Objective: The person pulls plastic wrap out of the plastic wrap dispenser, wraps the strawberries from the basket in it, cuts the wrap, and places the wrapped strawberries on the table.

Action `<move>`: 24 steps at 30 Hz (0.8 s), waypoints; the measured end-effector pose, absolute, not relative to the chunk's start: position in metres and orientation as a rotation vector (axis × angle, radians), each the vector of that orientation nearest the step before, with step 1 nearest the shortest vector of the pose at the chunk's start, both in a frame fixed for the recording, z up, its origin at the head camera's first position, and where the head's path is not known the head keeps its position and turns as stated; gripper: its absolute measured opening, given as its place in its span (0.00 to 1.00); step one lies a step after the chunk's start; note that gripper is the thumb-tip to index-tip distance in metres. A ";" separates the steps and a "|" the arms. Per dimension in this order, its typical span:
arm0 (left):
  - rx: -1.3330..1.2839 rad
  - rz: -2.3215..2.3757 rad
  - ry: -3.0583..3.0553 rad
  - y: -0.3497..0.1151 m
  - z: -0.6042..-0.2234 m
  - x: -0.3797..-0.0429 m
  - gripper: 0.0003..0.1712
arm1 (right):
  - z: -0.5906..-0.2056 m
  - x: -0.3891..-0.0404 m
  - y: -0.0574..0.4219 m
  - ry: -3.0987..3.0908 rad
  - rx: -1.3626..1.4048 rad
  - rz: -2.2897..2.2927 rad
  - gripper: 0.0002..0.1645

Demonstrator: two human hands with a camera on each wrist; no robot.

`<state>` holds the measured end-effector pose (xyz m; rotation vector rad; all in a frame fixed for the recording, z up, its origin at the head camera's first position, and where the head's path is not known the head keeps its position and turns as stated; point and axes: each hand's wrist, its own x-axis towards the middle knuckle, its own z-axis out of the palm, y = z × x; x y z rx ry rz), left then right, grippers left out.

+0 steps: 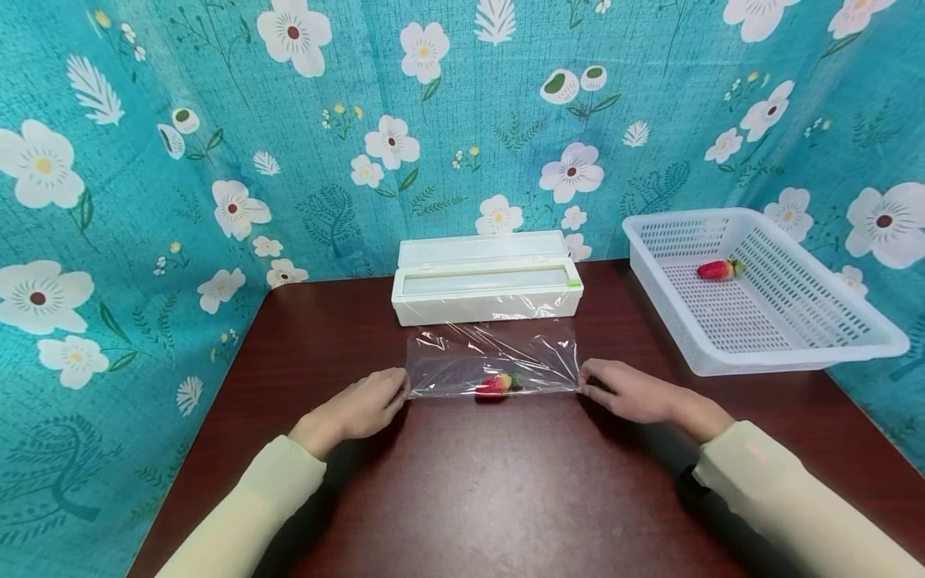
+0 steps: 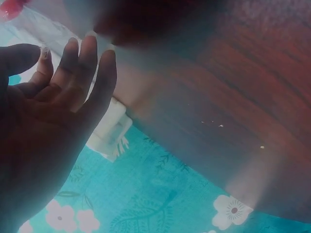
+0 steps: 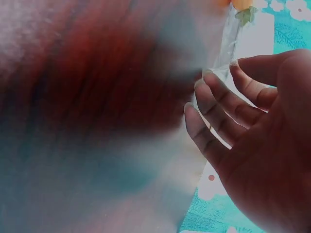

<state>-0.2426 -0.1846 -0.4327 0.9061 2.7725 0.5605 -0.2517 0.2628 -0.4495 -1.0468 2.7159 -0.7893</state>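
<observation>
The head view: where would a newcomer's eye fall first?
The turquoise flowered cloth behind the table likely draws the eye first. Then comes the strawberry at the near edge of the clear film, which the left hand and right hand pinch. Another strawberry lies in the white basket at right.

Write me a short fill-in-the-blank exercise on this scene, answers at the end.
1. The left hand pinches one side of the clear film; the other side is pinched by the ____ hand.
2. The red fruit showing through the film is a ____.
3. In the head view, the long white box stands to the ____ of the white basket.
4. The number of strawberries inside the basket is ____.

Missing words: right; strawberry; left; one.
</observation>
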 end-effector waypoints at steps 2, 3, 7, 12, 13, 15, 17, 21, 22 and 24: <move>0.912 0.594 2.758 -0.185 -0.433 -0.245 0.06 | -0.448 -0.254 0.263 2.686 -0.998 -0.812 0.06; 0.960 0.626 2.747 -0.189 -0.443 -0.252 0.08 | -0.447 -0.255 0.263 2.667 -0.973 -0.825 0.06; 0.946 0.637 2.715 -0.188 -0.441 -0.257 0.10 | -0.445 -0.261 0.264 2.584 -0.877 -0.872 0.08; 0.787 0.558 2.677 -0.180 -0.429 -0.260 0.10 | -0.442 -0.270 0.263 2.480 -0.776 -0.924 0.08; 0.766 0.545 2.670 -0.179 -0.428 -0.261 0.10 | -0.442 -0.272 0.263 2.464 -0.756 -0.928 0.09; 0.731 0.523 2.658 -0.179 -0.428 -0.264 0.11 | -0.441 -0.276 0.262 2.443 -0.726 -0.927 0.10; 0.703 0.511 2.642 -0.178 -0.426 -0.267 0.11 | -0.441 -0.280 0.261 2.431 -0.702 -0.915 0.11; 0.679 0.497 2.619 -0.177 -0.426 -0.274 0.11 | -0.440 -0.286 0.259 2.418 -0.657 -0.904 0.12; 0.678 0.502 2.613 -0.177 -0.426 -0.276 0.11 | -0.440 -0.287 0.258 2.412 -0.646 -0.909 0.12; 0.683 0.503 2.610 -0.178 -0.429 -0.282 0.11 | -0.441 -0.289 0.258 2.398 -0.621 -0.924 0.13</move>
